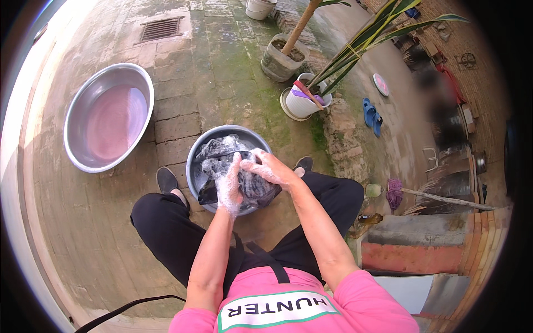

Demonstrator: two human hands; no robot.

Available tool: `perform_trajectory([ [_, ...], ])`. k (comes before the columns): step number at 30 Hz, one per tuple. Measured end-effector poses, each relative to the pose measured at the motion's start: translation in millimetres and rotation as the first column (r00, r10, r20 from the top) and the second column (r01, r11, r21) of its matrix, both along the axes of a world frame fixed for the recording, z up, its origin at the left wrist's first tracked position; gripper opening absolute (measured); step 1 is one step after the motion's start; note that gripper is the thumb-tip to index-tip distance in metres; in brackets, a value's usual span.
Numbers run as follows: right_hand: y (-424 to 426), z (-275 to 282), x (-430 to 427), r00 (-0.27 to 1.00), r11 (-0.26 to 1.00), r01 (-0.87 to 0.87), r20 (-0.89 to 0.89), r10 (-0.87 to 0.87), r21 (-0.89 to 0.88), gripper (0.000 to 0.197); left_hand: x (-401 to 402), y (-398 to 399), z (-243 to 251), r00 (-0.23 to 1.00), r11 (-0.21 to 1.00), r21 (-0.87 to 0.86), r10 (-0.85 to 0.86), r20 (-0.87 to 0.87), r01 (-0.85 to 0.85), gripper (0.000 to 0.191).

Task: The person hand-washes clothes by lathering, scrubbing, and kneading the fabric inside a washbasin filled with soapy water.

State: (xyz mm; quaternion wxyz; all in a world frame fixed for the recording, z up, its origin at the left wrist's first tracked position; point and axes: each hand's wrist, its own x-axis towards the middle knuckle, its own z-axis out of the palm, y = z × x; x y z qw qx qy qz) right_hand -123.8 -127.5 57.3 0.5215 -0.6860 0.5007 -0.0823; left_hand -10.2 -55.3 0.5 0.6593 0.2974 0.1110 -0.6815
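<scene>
Between my feet stands a round grey basin (pixel 193 145) holding soapy dark cloth (pixel 260 189). White suds cover much of the cloth, and part of it hangs over the near rim. My left hand (pixel 229 189), coated in foam, grips a bunched fold of the cloth, thumb pointing up. My right hand (pixel 268 168), foamy as well, holds the cloth just to the right, its fingertips close to the left thumb. Some fingers of both hands are hidden by the fabric and suds.
At the left sits a large metal basin (pixel 77 145) with pinkish contents. Two potted plants stand ahead to the right, in a white pot (pixel 300 102) and a grey pot (pixel 277 64). Blue slippers (pixel 368 112), a purple mop head (pixel 394 195) and a floor drain (pixel 161 29) are farther off.
</scene>
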Motion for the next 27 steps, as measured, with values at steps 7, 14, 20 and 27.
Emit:
perform_trajectory([
  [7,9,-24,2,0.990,0.995,0.077,-0.110,-0.085,-0.068,0.054,-11,7,-6,0.999,0.999,-0.040,-0.001,0.051,0.003,0.045],
  [14,-7,4,-6,0.990,0.820,-0.066,-0.138,-0.016,-0.568,0.023,-6,17,13,0.760,0.852,0.211,-0.523,0.387,0.479,0.054],
  [20,-15,53,-16,0.987,0.762,-0.145,-0.037,0.157,-0.631,0.023,61,9,29,0.343,0.946,0.259,-0.313,0.885,0.195,0.031],
  [27,2,126,-18,0.930,0.522,-0.344,-0.205,0.305,-0.780,0.033,56,1,-4,-0.167,0.975,0.121,-0.090,0.982,0.189,0.067],
])
